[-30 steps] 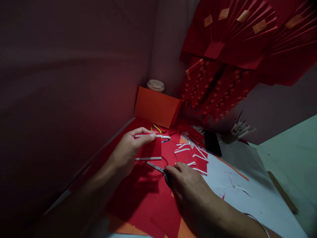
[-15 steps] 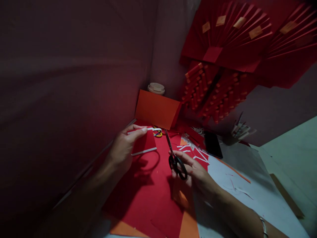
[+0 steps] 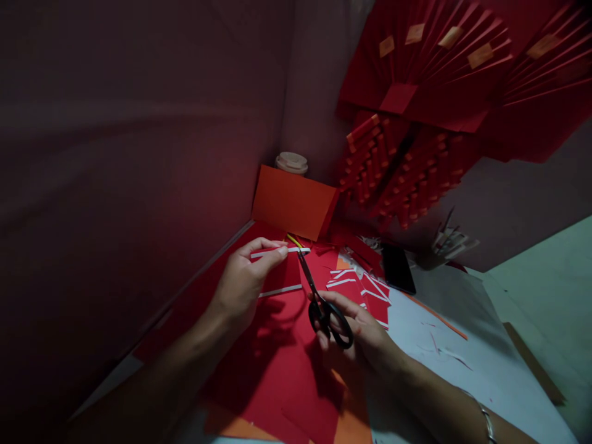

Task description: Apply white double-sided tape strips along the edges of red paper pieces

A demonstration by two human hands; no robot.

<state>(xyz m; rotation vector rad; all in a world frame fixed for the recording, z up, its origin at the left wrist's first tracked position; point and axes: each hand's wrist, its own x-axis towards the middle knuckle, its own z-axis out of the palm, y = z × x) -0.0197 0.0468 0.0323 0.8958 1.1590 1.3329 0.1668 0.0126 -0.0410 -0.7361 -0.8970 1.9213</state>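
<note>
My left hand (image 3: 243,285) pinches a small red paper piece (image 3: 282,274) with white strips along its top and bottom edges, holding it up over the red sheets. My right hand (image 3: 358,330) grips black-handled scissors (image 3: 319,299), fingers through the loops. The blades point up and left, and their tips meet the right edge of the held piece just below its top white strip. A pile of similar red pieces with white strips (image 3: 358,285) lies just right of the scissors.
Large red and orange paper sheets (image 3: 277,376) cover the near table. A folded red card (image 3: 293,202) and a lidded cup (image 3: 291,163) stand in the corner. A dark phone (image 3: 396,266) lies behind the pile. Red paper fans (image 3: 416,105) hang on the right wall.
My right hand picked the scissors up off the red sheet, turned them upright and brought the blades to the red piece. My left hand kept hold of the piece, shifting it slightly.
</note>
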